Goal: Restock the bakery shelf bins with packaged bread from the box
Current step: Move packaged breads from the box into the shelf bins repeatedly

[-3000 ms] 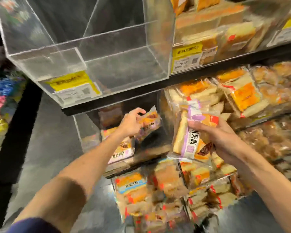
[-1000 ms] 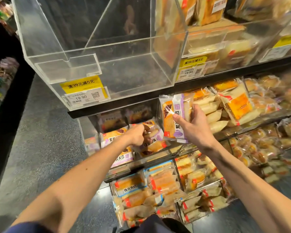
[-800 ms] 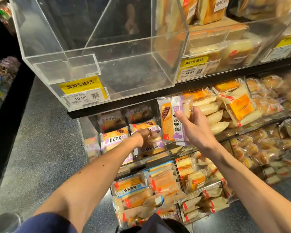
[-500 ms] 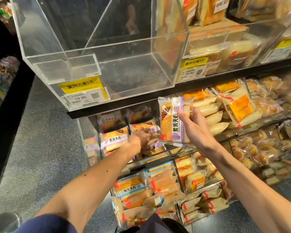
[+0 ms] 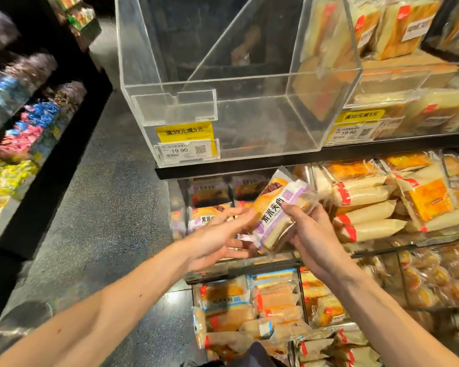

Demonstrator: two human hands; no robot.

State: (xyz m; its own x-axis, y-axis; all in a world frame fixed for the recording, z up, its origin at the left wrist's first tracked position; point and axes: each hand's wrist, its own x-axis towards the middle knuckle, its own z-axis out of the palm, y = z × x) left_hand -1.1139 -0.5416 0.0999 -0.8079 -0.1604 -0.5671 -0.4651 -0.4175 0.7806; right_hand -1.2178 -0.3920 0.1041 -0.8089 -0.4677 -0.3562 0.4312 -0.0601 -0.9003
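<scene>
1. Purple-labelled bread packet point(image 5: 278, 215), centre of frame, held tilted in front of the middle-shelf bin point(image 5: 176, 205). It is not yet inside.
2. Right hand point(image 5: 313, 234): grip clenched round the packet's lower right end. Left hand point(image 5: 217, 239): palm up, fingers straight, grip released, just beside the packet's lower left edge. Touching or not, I cannot tell.
3. That bin already holds matching purple packets point(image 5: 210, 192) along its back and left, so I judge it part-filled, with this one next to go in.
4. Upper centre: large clear bin point(image 5: 249, 123), no packet visible in it, only a yellow price tag point(image 5: 184, 132) on its front. Likely the biggest job left.
5. The bread stacks point(image 5: 368, 197) at right and the lower-shelf packets point(image 5: 228, 298) at bottom centre look well stocked.
6. The box is out of frame, so remaining stock is unknown.
7. Room: dim shop aisle, dark speckled floor point(image 5: 109, 207) at left centre. A sweets shelf point(image 5: 24, 133) runs along the left edge, bright wrappers blurred.
</scene>
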